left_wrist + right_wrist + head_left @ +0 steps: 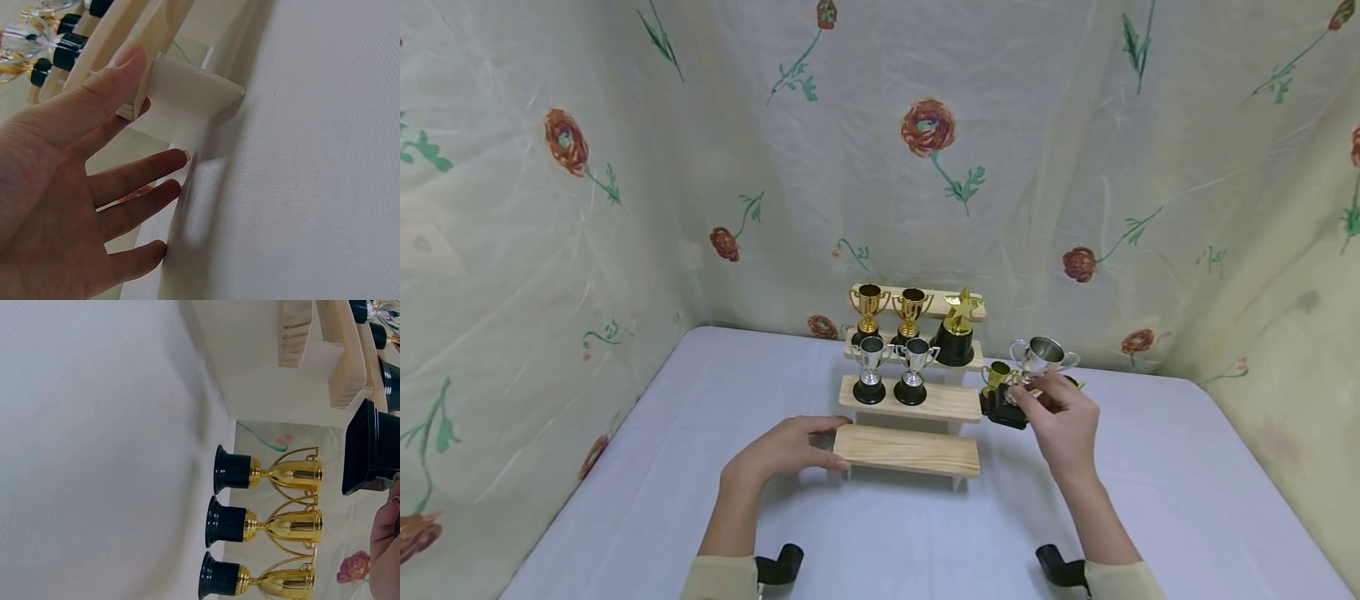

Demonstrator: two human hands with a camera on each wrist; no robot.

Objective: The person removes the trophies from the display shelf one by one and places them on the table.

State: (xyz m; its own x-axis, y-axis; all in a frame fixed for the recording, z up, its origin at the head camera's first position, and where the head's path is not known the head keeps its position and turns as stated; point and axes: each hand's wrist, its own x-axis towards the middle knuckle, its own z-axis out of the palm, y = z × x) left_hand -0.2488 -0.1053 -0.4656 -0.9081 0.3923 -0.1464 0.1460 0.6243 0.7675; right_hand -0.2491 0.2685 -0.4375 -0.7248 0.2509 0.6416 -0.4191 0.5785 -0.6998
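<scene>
My left hand (790, 454) holds the left end of the lowest step of a tiered wooden display stand (910, 450). Its thumb and index finger pinch the board in the left wrist view, while the other fingers are spread below. My right hand (1063, 421) grips a large silver trophy cup (1043, 354) with a black base (361, 450), to the right of the stand. Two smaller silver trophies (870, 362) stand on the second step. On the step above are two gold trophies (868, 304) and a gold star trophy (957, 333).
Three gold trophies (294, 527) stand on the white-covered table (910, 533) right of the stand, partly hidden in the head view behind the held one. A floral curtain (865, 167) hangs behind and at both sides of the table.
</scene>
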